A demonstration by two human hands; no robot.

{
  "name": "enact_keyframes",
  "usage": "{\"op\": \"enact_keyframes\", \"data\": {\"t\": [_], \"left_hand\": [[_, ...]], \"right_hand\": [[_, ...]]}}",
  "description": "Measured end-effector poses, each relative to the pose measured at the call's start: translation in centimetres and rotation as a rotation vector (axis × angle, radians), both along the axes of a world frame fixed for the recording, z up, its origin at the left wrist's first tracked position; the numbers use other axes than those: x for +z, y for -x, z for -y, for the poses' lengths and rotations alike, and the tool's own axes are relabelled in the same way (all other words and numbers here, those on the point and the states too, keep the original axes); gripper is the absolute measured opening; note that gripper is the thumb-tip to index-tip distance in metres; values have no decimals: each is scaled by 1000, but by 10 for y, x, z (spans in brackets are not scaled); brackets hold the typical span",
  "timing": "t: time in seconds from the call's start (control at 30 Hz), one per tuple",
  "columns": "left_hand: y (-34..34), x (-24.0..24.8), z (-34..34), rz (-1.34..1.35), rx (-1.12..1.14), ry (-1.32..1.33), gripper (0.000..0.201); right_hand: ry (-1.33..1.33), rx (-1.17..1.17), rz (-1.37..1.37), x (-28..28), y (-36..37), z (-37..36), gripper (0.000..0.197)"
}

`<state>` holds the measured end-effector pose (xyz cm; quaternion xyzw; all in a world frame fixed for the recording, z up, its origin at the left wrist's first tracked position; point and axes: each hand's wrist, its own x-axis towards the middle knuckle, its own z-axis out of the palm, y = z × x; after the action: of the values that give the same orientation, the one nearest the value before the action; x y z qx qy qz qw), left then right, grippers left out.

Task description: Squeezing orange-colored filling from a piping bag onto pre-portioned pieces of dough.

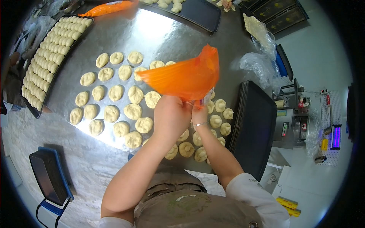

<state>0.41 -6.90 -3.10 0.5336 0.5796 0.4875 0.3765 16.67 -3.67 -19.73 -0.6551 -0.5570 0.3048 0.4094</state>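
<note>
An orange plastic piping bag (182,78) spreads out beyond my hands, flared at the far side and blurred at its left tip. My left hand (173,114) is closed on the gathered lower part of the bag. Right beside it, my right hand (199,114) is also closed on the bag, its fingers partly hidden. Under and around my hands lie flattened dough rounds (132,111) with dented tops. To the right, several smaller dough pieces (215,121) look pinched shut on top.
A metal worktable (76,57) carries the dough. A tray of dough balls (53,53) stands at left, a stack of black trays (254,125) at right. A second orange bag (108,8) and a dark tray (201,17) lie at the far side. Clear plastic (258,64) is bunched at far right.
</note>
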Motion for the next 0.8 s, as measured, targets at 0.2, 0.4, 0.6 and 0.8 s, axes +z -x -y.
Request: {"op": "enact_keyframes", "data": {"t": [0.2, 0.4, 0.6, 0.8], "left_hand": [[27, 86, -10, 350, -93, -1, 15], [25, 104, -42, 804, -183, 21, 35], [22, 97, -71, 934, -395, 303, 57], [22, 80, -95, 1060, -370, 534, 51]], "right_hand": [[321, 244, -380, 148, -14, -15, 18], [435, 633, -898, 198, 3, -8, 22], [594, 720, -969, 189, 24, 5, 36], [699, 809, -1105, 196, 33, 18, 54]]}}
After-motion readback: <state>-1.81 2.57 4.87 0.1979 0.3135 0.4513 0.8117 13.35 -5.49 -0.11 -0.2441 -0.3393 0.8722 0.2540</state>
